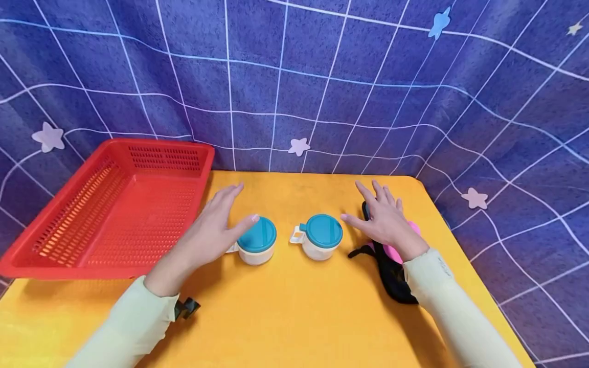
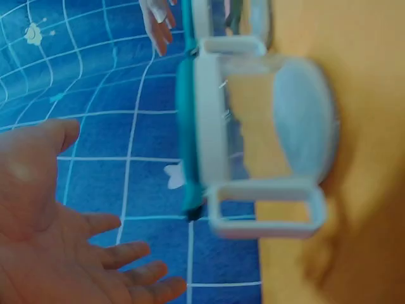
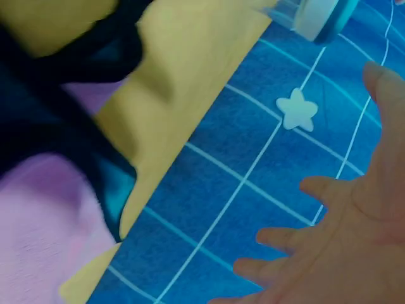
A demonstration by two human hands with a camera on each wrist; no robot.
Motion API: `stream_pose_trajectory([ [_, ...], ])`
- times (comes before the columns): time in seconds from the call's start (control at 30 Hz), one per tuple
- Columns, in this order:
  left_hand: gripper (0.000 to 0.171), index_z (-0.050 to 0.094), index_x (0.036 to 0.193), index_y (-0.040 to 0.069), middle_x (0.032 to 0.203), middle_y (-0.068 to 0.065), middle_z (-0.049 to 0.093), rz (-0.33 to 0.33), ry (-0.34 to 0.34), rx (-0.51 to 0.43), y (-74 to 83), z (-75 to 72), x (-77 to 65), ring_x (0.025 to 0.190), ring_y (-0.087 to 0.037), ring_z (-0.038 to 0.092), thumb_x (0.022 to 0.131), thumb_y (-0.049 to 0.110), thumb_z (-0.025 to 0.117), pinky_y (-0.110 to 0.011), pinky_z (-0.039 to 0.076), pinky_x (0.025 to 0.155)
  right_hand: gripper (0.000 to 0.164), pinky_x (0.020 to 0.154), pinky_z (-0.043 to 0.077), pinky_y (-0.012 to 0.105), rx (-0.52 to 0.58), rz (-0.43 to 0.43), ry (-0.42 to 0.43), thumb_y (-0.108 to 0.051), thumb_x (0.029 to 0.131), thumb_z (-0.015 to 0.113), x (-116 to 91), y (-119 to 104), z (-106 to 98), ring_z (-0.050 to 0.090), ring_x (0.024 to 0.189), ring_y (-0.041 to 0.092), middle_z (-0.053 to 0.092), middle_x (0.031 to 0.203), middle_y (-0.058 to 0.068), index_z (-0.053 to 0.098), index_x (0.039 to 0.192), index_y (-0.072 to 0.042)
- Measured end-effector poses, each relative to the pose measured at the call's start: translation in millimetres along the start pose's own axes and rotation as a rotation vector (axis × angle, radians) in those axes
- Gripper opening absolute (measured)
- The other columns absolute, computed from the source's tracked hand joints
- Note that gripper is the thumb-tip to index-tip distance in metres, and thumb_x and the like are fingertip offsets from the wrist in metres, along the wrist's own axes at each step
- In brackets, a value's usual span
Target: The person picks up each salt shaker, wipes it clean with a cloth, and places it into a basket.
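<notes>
Two small clear containers with teal lids and white handles stand upright on the yellow table. My left hand (image 1: 216, 225) is nearest the left container (image 1: 256, 241), its thumb overlapping the lid's edge in the head view. In the left wrist view that container (image 2: 215, 126) shows from the side, with the left hand (image 2: 76, 240) apart from it, fingers spread. Just right of the right container (image 1: 323, 236) hovers my right hand (image 1: 382, 220), fingers spread and holding nothing. Beneath it lies a black and pink strapped item (image 1: 395, 276), partly hidden by the hand and sleeve.
A red perforated plastic basket (image 1: 138, 214) occupies the table's left side. Yellow tabletop (image 1: 294, 317) extends in front of the containers. A blue grid-patterned curtain (image 1: 257, 92) with star shapes closes off the back and right. A small black object (image 1: 187, 308) shows by the left cuff.
</notes>
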State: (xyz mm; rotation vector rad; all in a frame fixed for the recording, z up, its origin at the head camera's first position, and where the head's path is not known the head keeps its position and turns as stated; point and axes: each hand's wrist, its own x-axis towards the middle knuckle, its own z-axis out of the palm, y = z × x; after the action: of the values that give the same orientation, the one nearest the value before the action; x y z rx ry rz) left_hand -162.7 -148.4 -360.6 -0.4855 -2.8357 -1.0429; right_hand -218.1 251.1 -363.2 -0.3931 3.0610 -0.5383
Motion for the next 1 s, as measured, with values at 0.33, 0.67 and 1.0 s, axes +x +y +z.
stream_pose_trajectory([
  [0.33,0.084,0.024,0.162,0.005,0.162,-0.020,0.028,-0.075,0.029,-0.076,-18.3,29.9,-14.7,0.148,-0.041,0.029,0.103,0.057,0.052,-0.065,0.028,0.114,0.109,0.110,-0.003,0.079,-0.029,0.090,-0.036,-0.082,0.085,0.058,-18,34,5,-0.001,0.151,0.055,0.002,0.169,0.023,0.014,0.166,-0.026],
  [0.67,0.080,0.028,0.160,0.005,0.158,-0.023,0.034,-0.129,0.016,-0.133,-28.8,45.5,-30.6,0.143,-0.041,0.037,0.104,0.057,0.052,-0.064,0.032,0.112,0.114,0.107,-0.003,0.081,-0.045,0.161,-0.056,-0.084,0.082,0.058,-33,57,12,-0.001,0.149,0.058,0.004,0.167,0.029,0.014,0.166,-0.022],
  [1.0,0.078,0.031,0.158,0.006,0.157,-0.018,0.036,-0.152,0.016,-0.187,-33.8,49.6,-38.3,0.141,-0.038,0.041,0.103,0.056,0.053,-0.061,0.036,0.110,0.118,0.104,0.004,0.085,-0.034,0.225,-0.092,-0.087,0.079,0.058,-46,70,23,0.002,0.147,0.061,0.002,0.166,0.030,0.011,0.166,-0.023],
])
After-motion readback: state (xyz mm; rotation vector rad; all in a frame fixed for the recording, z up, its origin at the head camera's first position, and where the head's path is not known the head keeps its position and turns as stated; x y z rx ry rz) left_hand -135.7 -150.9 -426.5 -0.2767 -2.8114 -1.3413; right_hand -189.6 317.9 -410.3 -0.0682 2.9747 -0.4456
